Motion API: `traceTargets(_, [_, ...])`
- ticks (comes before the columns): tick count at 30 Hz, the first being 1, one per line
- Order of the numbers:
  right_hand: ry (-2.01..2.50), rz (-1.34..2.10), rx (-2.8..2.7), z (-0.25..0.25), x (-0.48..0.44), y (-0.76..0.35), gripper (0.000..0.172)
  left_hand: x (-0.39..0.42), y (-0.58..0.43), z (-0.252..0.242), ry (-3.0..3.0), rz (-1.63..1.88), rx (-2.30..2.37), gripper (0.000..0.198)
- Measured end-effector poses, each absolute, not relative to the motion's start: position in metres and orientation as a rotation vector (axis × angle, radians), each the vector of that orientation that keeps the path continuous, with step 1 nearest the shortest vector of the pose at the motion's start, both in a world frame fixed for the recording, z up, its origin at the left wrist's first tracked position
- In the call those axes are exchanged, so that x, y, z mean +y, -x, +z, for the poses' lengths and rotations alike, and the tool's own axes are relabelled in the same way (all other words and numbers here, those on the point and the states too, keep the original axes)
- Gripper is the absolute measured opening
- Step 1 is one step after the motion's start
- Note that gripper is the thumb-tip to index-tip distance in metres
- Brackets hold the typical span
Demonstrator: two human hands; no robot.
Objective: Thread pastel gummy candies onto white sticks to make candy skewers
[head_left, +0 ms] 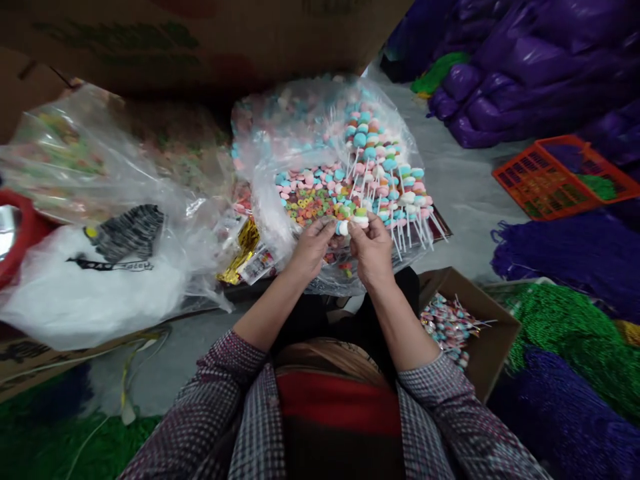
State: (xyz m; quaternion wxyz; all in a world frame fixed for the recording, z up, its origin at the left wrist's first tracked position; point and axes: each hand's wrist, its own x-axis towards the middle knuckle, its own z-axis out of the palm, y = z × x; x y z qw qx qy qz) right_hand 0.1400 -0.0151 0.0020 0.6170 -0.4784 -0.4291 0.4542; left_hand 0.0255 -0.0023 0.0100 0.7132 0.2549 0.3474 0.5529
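Observation:
My left hand and my right hand meet over an open clear plastic bag of pastel ring-shaped candies. Both hands pinch a small stack of candy pieces between the fingertips; a thin white stick seems to run through it. Just beyond my right hand, several finished candy skewers on white sticks lean in a fan against the bag.
A cardboard box by my right knee holds more wrapped skewers. Clear and white plastic bags lie at the left. An orange plastic basket, purple bags, and purple and green bead strings fill the right. A large carton stands behind.

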Motion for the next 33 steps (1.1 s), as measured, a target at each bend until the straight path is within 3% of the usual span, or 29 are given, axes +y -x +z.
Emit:
traceTargets(7, [1.181,1.000,-0.963,-0.004,-0.014,-0.140,0.044,-0.004,-0.029,0.003,-0.733,1.189,0.833,0.045])
traceTargets(15, [1.151,1.261,-0.818,0.020,-0.039,-0.150,0.026,0.003,-0.020,0.003,-0.648,1.180,0.876,0.020])
traceTargets(22, [1.209,1.398,-0.962,0.015,-0.074,-0.153,0.046,0.006,-0.013,-0.003,-0.650,1.139,0.790,0.026])
traceTargets(33, [1.304,1.259,-1.094,0.006,-0.076,-0.157,0.045,0.002,-0.015,-0.006,-0.731,1.079,0.827,0.023])
